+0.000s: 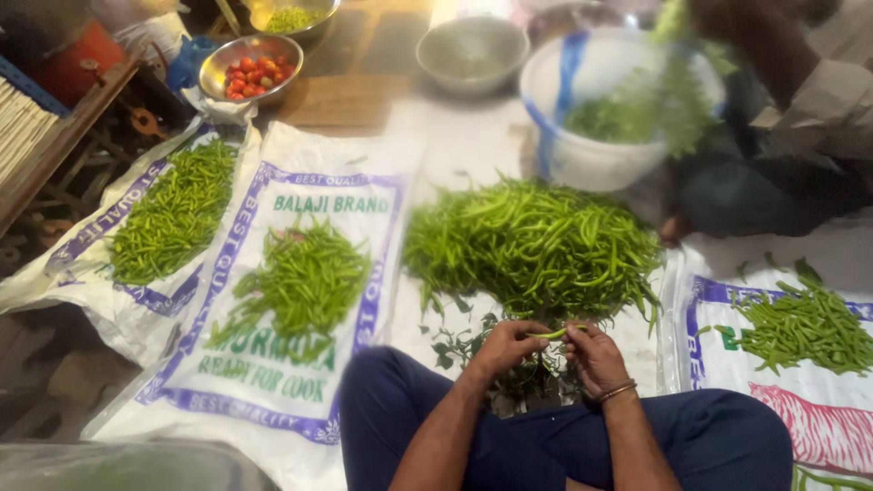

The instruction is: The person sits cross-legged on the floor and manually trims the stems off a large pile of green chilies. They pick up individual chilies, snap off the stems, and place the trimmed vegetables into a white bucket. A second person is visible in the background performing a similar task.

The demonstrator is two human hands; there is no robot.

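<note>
Surface: a pale floor (473,136) spread with white printed woven sacks (273,400); the person sits cross-legged in dark blue trousers (546,445).
Grip: the left hand (506,345) and the right hand (593,356) meet over the lap, fingertips pinched narrow on the two ends of one slender green chilli pepper (556,333), held level between them. A thin metal bangle (618,391) circles the right wrist.
Just beyond the hands: a scatter of dark green stems and leaves (464,344) lies under and around them, and the large heap of green chillies (532,245) starts right behind the held pepper.
Further out: smaller chilli piles lie on the sacks to the left (305,277), far left (173,214) and right (805,327).
Background: a white plastic bucket of leafy greens (591,136), a steel bowl of red tomatoes (252,68), an empty steel bowl (471,55), and another person's blurred arm (773,45) above the bucket.
</note>
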